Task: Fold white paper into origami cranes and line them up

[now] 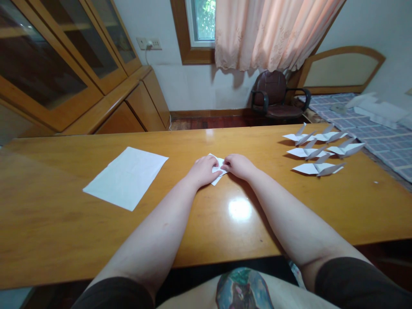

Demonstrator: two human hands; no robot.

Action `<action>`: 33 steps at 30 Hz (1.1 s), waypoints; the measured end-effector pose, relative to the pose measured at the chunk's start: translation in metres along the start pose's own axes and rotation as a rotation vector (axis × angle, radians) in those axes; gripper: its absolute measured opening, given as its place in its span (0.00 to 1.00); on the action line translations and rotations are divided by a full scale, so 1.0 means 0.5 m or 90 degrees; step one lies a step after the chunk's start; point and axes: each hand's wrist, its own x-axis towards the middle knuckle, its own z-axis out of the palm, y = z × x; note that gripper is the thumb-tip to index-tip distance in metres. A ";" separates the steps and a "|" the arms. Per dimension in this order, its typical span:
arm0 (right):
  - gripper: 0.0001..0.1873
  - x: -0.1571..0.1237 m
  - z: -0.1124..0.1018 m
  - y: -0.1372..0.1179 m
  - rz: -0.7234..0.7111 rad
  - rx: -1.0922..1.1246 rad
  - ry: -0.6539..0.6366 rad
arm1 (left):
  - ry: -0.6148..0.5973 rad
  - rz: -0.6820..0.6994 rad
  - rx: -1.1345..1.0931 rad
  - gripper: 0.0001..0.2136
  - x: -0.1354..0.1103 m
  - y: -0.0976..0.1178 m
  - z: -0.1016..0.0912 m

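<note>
Nearest us, across the wooden table (219, 236), a blank white sheet (127, 178) lies flat on the left. At the table's middle, our left hand (201, 170) covers part of a small folded paper (218, 166), thumb and fingers slightly apart; we cannot tell whether it grips. Our right hand (240, 166) pinches the paper's right edge. Toward the right, we see five paper birds (304, 152); beyond stands a chair (272, 92).

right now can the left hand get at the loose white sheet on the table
Probably yes: the left hand is close to the loose white sheet, with only tabletop visible between them. Its fingers are on the folded paper, though, so it would likely have to leave that first.
</note>
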 end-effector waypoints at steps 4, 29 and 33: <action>0.13 0.002 0.001 0.000 0.006 -0.026 -0.015 | -0.013 -0.005 0.018 0.15 -0.002 0.004 -0.002; 0.12 -0.013 -0.026 0.047 0.047 0.072 -0.038 | 0.042 -0.078 -0.046 0.05 0.013 -0.001 0.020; 0.12 -0.012 -0.025 0.043 0.044 0.042 -0.031 | 0.040 -0.081 -0.031 0.04 0.012 0.001 0.014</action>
